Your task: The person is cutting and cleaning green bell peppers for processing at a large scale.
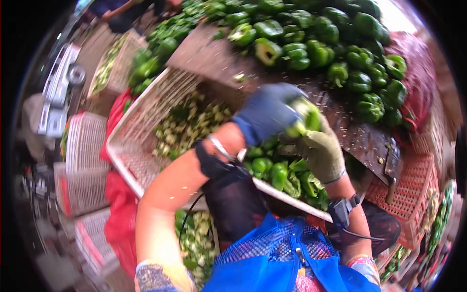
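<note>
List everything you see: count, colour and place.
Held pepper: one, green, centre.
Board: one, brown, upper centre.
Crate: one, whitish, centre left.
Other peppers: many, green, on board, in crate.
Scraps: many, pale, in crate.
Knife: one, dark, right.
Side crates: several, pale, left.
Basket: one, orange, right.
Net sack: one, reddish, upper right.
Sheeting: count unclear, red, left.
Wheeled thing: one, white, left.
Person: at least one, dark clothes, top left.
Vest: one, blue, bottom.
Left hand: one, blue glove, centre.
Right hand: one, greenish glove, centre.
</note>
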The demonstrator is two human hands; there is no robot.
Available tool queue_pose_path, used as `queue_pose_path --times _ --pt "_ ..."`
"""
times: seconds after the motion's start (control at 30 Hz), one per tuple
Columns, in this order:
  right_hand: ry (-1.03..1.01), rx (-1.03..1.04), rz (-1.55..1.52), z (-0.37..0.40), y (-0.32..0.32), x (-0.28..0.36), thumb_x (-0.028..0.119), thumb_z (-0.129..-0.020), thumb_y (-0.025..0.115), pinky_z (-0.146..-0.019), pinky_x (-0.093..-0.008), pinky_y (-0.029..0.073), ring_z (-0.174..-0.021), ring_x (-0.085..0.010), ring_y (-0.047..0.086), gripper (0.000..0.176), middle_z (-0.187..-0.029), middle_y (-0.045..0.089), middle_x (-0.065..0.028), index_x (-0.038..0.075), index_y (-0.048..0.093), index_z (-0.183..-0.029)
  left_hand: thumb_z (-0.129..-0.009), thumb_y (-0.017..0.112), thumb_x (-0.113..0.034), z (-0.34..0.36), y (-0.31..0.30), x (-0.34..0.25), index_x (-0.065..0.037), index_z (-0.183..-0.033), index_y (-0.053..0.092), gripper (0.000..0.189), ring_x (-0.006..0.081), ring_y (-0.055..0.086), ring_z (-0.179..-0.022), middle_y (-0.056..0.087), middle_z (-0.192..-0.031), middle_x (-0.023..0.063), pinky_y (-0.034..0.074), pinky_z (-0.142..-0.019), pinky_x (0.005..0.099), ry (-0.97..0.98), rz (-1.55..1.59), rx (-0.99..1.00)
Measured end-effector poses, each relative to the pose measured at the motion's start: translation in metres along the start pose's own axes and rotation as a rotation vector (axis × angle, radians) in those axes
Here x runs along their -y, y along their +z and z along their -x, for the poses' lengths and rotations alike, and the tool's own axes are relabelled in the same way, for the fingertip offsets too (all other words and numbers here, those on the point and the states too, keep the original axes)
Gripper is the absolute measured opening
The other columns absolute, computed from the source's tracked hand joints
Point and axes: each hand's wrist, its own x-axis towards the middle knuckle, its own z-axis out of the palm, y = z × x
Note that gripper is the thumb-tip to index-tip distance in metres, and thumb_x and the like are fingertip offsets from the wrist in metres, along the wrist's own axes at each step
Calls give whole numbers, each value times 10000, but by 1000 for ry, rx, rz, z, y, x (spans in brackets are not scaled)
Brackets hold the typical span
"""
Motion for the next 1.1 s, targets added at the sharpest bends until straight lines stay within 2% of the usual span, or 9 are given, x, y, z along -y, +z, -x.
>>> queue_pose_path --times 0.1,0.37,0.6,0.7,0.77,0.83,0.87,0.97,1.1 --pt "14 1 67 13 4 -2 27 -794 657 -766 -442 639 -971 -270 710 724 -1221 635 -140 1 431 -1481 -808 721 -236 30 19 -34 -160 -1076 684 281 337 722 -813 710 -845 141 560 -718 479 -15 -480 51" --pt "246 41 218 51 12 -5 37 -777 543 -557 -358 580 -701 -245 677 419 -943 660 -125 -7 566 -1194 -830 720 -269 70 37 -48 -105 -976 669 226 333 711 -767 709 -861 114 547 -672 475 48 -582 144" --pt "312 103 -323 37 32 -38 49 -761 556 -526 -375 584 -700 -305 671 505 -992 674 -176 -7 563 -1263 -821 717 -168 78 18 -35 -120 -841 662 75 331 688 -711 688 -772 99 530 -621 440 122 -472 -415" --pt "225 217 -64 38 59 -27 49 -747 579 -643 -390 616 -801 -314 688 612 -1078 682 -189 -12 547 -1355 -809 745 -160 66 -36 -13 -98 -850 713 81 326 700 -690 704 -742 117 562 -630 397 101 -451 -731" --pt "-40 -35 611 34 64 -16 -5 -705 651 -985 -380 544 -1126 -303 661 694 -1225 667 -190 -6 558 -1394 -801 793 -184 86 -100 30 -71 -942 740 188 287 740 -803 746 -897 134 587 -729 355 -27 -551 -473" --pt "-470 111 1560 13 18 -18 -14 -726 654 -1061 -367 488 -1215 -293 626 682 -1303 638 -178 11 559 -1401 -851 671 -198 131 -163 87 -127 -1170 740 334 323 730 -978 748 -1086 152 564 -912 388 -194 -715 -70" --pt "-474 104 1659 10 4 -15 10 -756 654 -1111 -380 441 -1263 -302 598 669 -1363 607 -170 30 552 -1417 -834 607 -198 154 -184 98 -133 -1230 721 417 348 721 -1004 731 -1131 186 550 -953 414 -451 -832 19" --pt "-135 -230 915 13 -25 -22 -43 -836 642 -1091 -367 465 -1254 -255 600 619 -1396 594 -130 -6 525 -1443 -828 573 -183 223 -234 195 -130 -1234 708 431 382 701 -1036 721 -1132 207 547 -944 439 -970 -964 -89" --pt "-18 -220 761 7 -24 -35 -68 -895 616 -1070 -359 489 -1241 -230 612 552 -1358 623 -120 -43 516 -1437 -878 559 -173 287 -200 264 -107 -1111 725 293 396 697 -1046 720 -1157 184 550 -928 484 -1117 -1072 304"
